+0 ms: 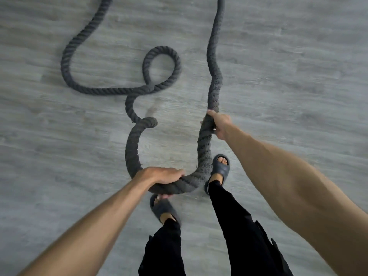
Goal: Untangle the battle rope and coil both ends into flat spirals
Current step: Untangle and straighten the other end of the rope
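Note:
A thick dark grey battle rope (pixel 214 62) runs from the top of the view down to my right hand (pixel 219 125), which grips it. Below that the rope bends in a U lifted off the floor. My left hand (pixel 161 176) grips the bottom of this U. From there the rope curves up to a blunt end (pixel 150 122). A second stretch of rope (pixel 65 62) lies on the floor at left. It crosses itself in one small loop (pixel 161 66) and curls toward the blunt end.
Grey wood-look floor (pixel 288 66) all around. My two feet in dark slides (pixel 221 166) and black trousers stand directly below the held rope.

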Demonstrator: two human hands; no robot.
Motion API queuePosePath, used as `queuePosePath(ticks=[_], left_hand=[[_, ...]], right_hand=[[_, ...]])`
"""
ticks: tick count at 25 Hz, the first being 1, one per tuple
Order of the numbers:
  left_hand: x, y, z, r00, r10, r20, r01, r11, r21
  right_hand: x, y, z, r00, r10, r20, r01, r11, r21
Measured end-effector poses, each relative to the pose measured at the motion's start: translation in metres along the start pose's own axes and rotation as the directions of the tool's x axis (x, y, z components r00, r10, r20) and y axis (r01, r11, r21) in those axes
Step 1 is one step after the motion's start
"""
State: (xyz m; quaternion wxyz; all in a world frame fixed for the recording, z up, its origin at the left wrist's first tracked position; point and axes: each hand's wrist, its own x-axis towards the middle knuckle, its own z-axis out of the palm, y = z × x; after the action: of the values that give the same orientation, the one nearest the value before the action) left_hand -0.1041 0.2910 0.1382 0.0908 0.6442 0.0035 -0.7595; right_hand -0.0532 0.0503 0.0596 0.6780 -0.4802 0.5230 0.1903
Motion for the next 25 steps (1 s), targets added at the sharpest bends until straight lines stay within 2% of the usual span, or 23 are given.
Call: queuePosePath(ticks=[2,3,4,5,7,9,12,13,14,15,16,17,18,19,20,22,23,25], left_hand=[[0.013,-0.019,0.018,0.978,0.069,-0.194,-0.077,0.997,-0.03],[0.02,-0.029,0.025,0.945,0.105,-0.309,-0.123,0.992,-0.039],[0.027,-0.04,0.03,0.915,0.116,-0.386,-0.177,0.976,-0.125],[0.033,-0.055,0.035,0.908,0.106,-0.405,-0.238,0.926,-0.292],[0.04,-0.08,0.055,0.933,0.077,-0.352,-0.284,0.76,-0.585],[0.045,-0.094,0.084,0.938,0.046,-0.345,-0.3,0.609,-0.734],[0.043,-0.109,0.12,0.902,-0.003,-0.431,-0.394,0.399,-0.828],[0.038,-0.114,0.125,0.892,0.014,-0.451,-0.433,0.311,-0.846],[0.03,-0.12,0.123,0.882,0.051,-0.469,-0.465,0.264,-0.845],[0.025,-0.127,0.118,0.859,0.099,-0.502,-0.506,0.313,-0.804],[0.021,-0.134,0.11,0.812,0.161,-0.562,-0.559,0.492,-0.667],[0.019,-0.14,0.098,0.751,0.27,-0.602,-0.565,0.735,-0.375],[0.017,-0.144,0.084,0.737,0.385,-0.555,-0.462,0.887,0.001],[0.012,-0.148,0.071,0.779,0.418,-0.467,-0.293,0.902,0.318],[0.007,-0.152,0.061,0.844,0.37,-0.387,-0.142,0.851,0.505],[0.005,-0.158,0.05,0.906,0.242,-0.348,0.018,0.798,0.602],[0.004,-0.162,0.052,0.936,0.172,-0.306,0.038,0.816,0.577],[0.003,-0.17,0.08,0.996,0.038,-0.077,-0.003,0.909,0.417]], right_hand=[[-0.014,0.038,0.029,0.999,0.052,0.014,-0.048,0.972,-0.231],[-0.023,0.061,0.043,0.995,0.095,0.026,-0.082,0.941,-0.328],[-0.033,0.085,0.054,0.989,0.147,0.03,-0.122,0.904,-0.409],[-0.047,0.11,0.067,0.979,0.202,0.019,-0.172,0.874,-0.454],[-0.073,0.156,0.089,0.963,0.268,0.014,-0.241,0.886,-0.396],[-0.094,0.191,0.108,0.976,0.211,-0.05,-0.216,0.937,-0.275],[-0.117,0.217,0.111,0.964,0.037,-0.265,-0.096,0.972,-0.213],[-0.123,0.218,0.103,0.96,0.011,-0.279,-0.073,0.975,-0.211],[-0.127,0.217,0.093,0.966,0.008,-0.258,-0.057,0.981,-0.184],[-0.133,0.215,0.084,0.978,0.015,-0.209,-0.041,0.992,-0.122],[-0.137,0.213,0.075,0.99,0.019,-0.142,-0.025,0.999,-0.041],[-0.142,0.21,0.068,0.998,0.019,-0.065,-0.015,0.999,0.049],[-0.146,0.207,0.062,1.0,0.02,0.013,-0.022,0.991,0.135],[-0.151,0.205,0.059,0.995,0.031,0.093,-0.048,0.981,0.189],[-0.155,0.204,0.055,0.985,0.04,0.167,-0.076,0.973,0.217],[-0.16,0.206,0.041,0.959,0.034,0.281,-0.112,0.958,0.264],[-0.163,0.209,0.031,0.949,0.025,0.314,-0.122,0.949,0.292],[-0.169,0.216,0.013,0.933,0.008,0.36,-0.135,0.934,0.33]])
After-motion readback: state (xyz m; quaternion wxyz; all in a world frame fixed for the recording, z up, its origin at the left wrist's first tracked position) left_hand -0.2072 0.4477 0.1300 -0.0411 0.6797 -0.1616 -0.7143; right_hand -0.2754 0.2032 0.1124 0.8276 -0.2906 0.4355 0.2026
